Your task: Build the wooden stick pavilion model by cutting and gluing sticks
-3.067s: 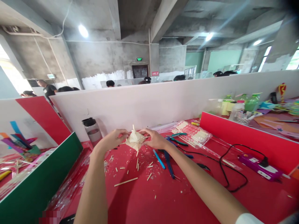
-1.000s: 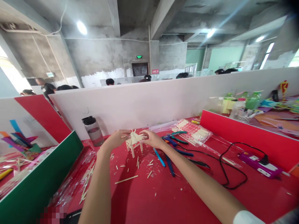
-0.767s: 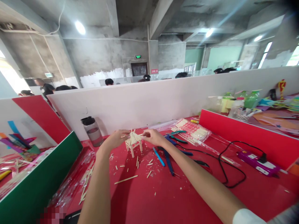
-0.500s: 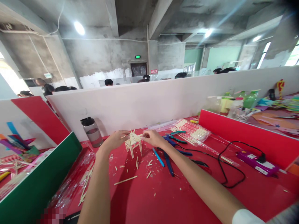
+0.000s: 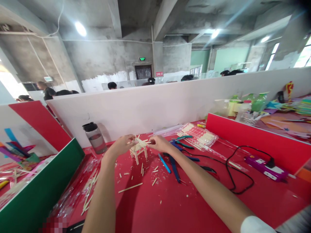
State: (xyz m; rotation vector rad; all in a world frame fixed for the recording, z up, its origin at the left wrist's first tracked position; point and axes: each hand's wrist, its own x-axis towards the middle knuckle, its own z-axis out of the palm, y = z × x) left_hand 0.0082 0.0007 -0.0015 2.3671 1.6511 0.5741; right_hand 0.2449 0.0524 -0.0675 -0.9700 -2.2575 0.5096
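A small pavilion model (image 5: 139, 148) made of thin wooden sticks stands on its legs on the red table (image 5: 170, 207). My left hand (image 5: 121, 144) grips the left edge of its roof. My right hand (image 5: 159, 143) pinches the right edge of the roof. Cut stick pieces (image 5: 131, 187) and wood chips lie scattered on the table just in front of the model.
A dark-lidded water bottle (image 5: 93, 137) stands at the back left. Blue-handled pliers (image 5: 174, 165) and green-handled cutters (image 5: 182, 142) lie right of my hand, beside packs of sticks (image 5: 199, 136). A purple power strip (image 5: 264, 165) with black cable is at the right. Partitions bound the table.
The model was held tilted in the air with its roof facing me; it has since been turned upright and now stands on the table. Both hands keep hold of it.
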